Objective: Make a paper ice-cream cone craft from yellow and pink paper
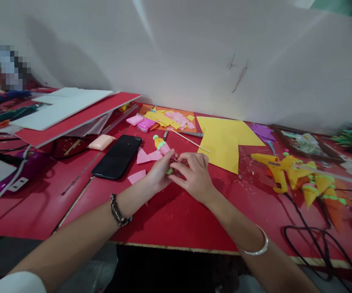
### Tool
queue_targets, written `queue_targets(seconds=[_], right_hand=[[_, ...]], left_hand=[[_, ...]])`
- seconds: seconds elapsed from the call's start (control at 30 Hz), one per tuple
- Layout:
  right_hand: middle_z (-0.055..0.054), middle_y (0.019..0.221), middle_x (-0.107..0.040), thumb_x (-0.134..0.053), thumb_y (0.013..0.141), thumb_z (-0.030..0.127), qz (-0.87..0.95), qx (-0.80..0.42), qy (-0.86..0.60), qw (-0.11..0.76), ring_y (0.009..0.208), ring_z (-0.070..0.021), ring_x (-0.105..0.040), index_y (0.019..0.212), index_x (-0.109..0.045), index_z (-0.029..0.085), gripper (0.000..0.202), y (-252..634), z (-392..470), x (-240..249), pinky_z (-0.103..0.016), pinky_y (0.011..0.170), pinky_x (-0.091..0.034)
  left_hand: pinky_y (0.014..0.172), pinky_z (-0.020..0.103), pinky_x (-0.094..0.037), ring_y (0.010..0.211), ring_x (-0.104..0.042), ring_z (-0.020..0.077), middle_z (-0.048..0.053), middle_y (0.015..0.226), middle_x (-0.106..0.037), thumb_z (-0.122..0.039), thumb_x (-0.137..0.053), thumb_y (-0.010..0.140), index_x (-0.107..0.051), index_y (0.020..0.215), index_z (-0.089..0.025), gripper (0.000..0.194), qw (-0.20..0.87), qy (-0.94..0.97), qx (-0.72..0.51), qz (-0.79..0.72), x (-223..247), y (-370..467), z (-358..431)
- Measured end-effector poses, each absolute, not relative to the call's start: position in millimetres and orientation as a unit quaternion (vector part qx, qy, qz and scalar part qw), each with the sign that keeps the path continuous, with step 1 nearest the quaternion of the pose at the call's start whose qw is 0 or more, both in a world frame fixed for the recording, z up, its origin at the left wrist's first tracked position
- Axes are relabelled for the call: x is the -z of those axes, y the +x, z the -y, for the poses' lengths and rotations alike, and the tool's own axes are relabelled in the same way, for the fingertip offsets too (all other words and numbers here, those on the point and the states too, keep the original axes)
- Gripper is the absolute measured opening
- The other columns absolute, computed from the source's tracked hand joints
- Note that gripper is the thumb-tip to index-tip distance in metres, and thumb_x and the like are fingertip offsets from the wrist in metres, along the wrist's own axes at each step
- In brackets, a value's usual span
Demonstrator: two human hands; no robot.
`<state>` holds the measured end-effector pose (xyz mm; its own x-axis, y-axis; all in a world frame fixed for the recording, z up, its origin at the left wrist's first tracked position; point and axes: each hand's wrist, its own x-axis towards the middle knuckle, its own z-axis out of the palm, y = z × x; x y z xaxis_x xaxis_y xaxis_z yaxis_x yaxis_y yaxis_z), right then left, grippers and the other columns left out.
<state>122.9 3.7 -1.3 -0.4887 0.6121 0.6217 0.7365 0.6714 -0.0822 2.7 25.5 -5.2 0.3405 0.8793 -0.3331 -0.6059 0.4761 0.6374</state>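
Note:
My left hand (161, 169) and my right hand (195, 173) meet over the red table, fingertips close together. Within the curled fingers of the left hand a small green piece (169, 171) shows; most of it is hidden. The right thumb and fingers are pinched against the left fingertips, and what they grip is covered. Just beyond the left fingers lies a small yellow and pink foam cone (160, 142) with light green trim. Pink foam pieces (143, 156) lie beside it, and another pink piece (136, 176) is near the left wrist.
Left of the hands are a black phone (117, 158) and a peach clay packet (101, 142). Yellow sheets (221, 142), a thin stick (191, 141) and scraps (163, 118) lie behind. At right, a yellow glue gun (273, 169) with its cable (305, 232) stands near several yellow cones (310, 193).

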Motion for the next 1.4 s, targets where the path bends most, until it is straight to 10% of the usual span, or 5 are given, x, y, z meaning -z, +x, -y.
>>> queue_targets(seconds=[0.47, 0.9, 1.4], right_hand=[[-0.003, 0.083, -0.055, -0.045, 0.081, 0.021, 0.868, 0.087, -0.374, 0.316, 0.081, -0.0166, -0.043, 0.074, -0.058, 0.021, 0.015, 113.0, 1.4, 8.7, -0.036, 0.080, -0.027], [0.003, 0.070, -0.054, -0.049, 0.076, 0.026, 0.612, -0.546, -0.297, 0.488, 0.068, -0.0111, -0.052, 0.078, -0.058, 0.023, 0.009, 113.1, -1.1, 1.8, -0.027, 0.068, -0.042], [0.004, 0.070, -0.063, -0.066, 0.064, 0.021, 0.395, -0.605, -0.339, 0.603, 0.064, -0.0066, -0.060, 0.070, -0.051, 0.020, 0.016, 128.6, -20.0, 0.8, -0.023, 0.071, -0.050]], left_hand=[[0.039, 0.014, -0.033, 0.042, -0.046, 0.0044, -0.005, 0.050, -0.047, -0.030, -0.048, 0.079, -0.047, 0.063, -0.014, 0.022, 0.803, 0.194, -0.450, -0.338, -2.6, 5.0, -18.5], [0.038, 0.014, -0.031, 0.040, -0.041, 0.0040, -0.006, 0.049, -0.042, -0.022, -0.042, 0.078, -0.046, 0.065, -0.015, 0.016, 0.792, 0.225, -0.459, -0.334, 4.4, 1.8, -28.4], [0.035, 0.016, -0.022, 0.033, -0.026, 0.0030, -0.007, 0.048, -0.034, -0.017, -0.039, 0.069, -0.042, 0.066, -0.016, 0.004, 0.833, 0.281, -0.394, -0.270, 5.4, 0.1, -28.8]])
